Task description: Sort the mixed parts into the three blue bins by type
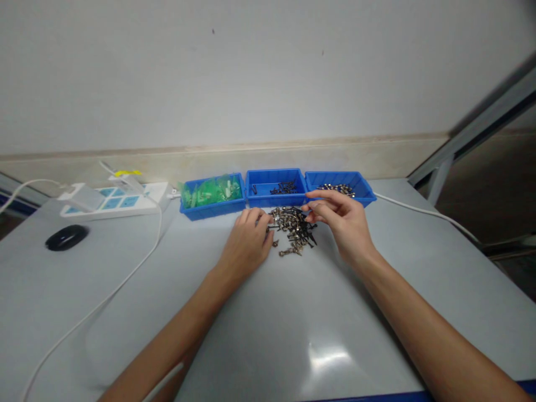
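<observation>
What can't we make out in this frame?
All in the head view:
- Left hand: whether it grips a piece; its own fingers hide that.
- Right hand: whether it pinches anything; fingertips too small and blurred.
- Pile of screws: thread and head types; too small, blurred.
- Right blue bin: part of its front, covered by that hand.
- White cable: near end, cut off by the bottom edge.

Bins (276,200) blue. Screw pile (292,223) mixed blk/silver. Plastic bag (213,190) green. Mouse (67,238) blk. Pwr strip (125,211) wht w/ lt-blue patches. Cable (161,219) wht. Tabletop (268,318) lt grey.
</observation>
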A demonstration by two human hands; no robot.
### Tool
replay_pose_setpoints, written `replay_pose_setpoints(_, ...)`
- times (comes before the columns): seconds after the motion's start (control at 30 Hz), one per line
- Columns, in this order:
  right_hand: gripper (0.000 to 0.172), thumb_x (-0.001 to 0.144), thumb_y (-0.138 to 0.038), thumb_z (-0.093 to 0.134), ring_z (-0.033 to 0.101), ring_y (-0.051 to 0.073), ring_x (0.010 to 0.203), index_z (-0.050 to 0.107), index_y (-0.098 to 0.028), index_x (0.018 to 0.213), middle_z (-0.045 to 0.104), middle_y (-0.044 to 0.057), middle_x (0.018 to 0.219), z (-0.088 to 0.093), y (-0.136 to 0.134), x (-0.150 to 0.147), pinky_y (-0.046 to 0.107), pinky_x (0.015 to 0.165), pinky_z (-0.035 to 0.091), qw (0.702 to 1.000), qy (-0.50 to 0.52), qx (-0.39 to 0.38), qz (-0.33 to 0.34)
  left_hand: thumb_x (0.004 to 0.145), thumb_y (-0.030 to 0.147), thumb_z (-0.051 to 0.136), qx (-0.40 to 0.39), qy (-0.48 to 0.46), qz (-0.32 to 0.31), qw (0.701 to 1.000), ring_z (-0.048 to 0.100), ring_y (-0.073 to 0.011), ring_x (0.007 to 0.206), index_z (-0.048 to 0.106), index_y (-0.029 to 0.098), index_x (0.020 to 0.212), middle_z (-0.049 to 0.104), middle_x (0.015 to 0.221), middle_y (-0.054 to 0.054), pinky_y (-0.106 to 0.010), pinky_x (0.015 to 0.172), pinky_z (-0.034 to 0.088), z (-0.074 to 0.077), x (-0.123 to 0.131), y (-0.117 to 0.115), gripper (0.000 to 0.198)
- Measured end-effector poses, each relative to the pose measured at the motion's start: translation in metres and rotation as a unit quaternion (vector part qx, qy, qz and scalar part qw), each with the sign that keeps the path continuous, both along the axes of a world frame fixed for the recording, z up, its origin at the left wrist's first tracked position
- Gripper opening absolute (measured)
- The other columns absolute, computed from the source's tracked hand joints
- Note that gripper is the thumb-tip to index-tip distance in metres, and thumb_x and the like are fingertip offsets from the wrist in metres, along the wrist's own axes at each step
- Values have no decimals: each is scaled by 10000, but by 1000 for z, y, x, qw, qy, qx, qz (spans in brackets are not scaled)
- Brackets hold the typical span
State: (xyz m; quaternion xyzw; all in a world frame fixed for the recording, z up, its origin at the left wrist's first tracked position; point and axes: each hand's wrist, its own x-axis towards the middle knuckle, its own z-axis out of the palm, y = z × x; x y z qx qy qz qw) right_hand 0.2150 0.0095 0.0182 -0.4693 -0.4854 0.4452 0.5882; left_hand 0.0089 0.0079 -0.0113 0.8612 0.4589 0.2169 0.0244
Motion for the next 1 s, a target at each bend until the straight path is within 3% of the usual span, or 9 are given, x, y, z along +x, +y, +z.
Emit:
replay_pose_setpoints(0.17,178,763,-241,738,675,120,598,757,-191,932,767,24,764,-1,0,0,254,614,534,1000,-10,-4,5,964,148,506,-8,26,9,1000,511,-274,960,620,128,969,601,1045,-128,-431,872,476,1,2,1,116)
replay_pose_setpoints(0.4,174,756,-208,701,677,135,630,755,-175,919,743,25,749,0,-3,-1,260,633,555,995,-89,12,45,983,166,493,11,3,2,1000,505,-273,965,619,118,992,599,1050,-130,-424,878,478,5,-1,0,135)
replay_pose_setpoints(0.5,191,764,-214,693,680,137,641,756,-175,939,743,28,771,0,-4,-1,259,638,558,992,-107,12,59,958,181,555,-3,8,-14,1000,512,-276,984,626,127,993,600,1073,-126,-432,899,477,6,-1,-1,95)
replay_pose_setpoints(0.7,199,776,-232,695,686,148,656,757,-173,956,748,42,785,-1,-4,0,260,626,555,991,-119,16,57,995,185,492,-11,27,-40,999,529,-266,987,618,140,941,612,1055,-125,-429,901,469,5,-1,-1,145)
replay_pose_setpoints(0.87,191,772,-245,709,688,157,657,756,-173,943,743,43,769,1,-4,0,275,628,563,992,-116,18,53,962,237,564,-15,3,-77,997,521,-266,985,611,142,963,597,1061,-121,-433,907,461,15,-11,-3,106)
replay_pose_setpoints(1.0,186,768,-247,713,681,149,630,755,-179,936,747,41,765,2,-4,0,276,621,557,992,-114,17,54,960,194,542,-34,44,-101,993,518,-267,988,620,149,959,598,1075,-119,-424,888,463,19,-17,-4,90)
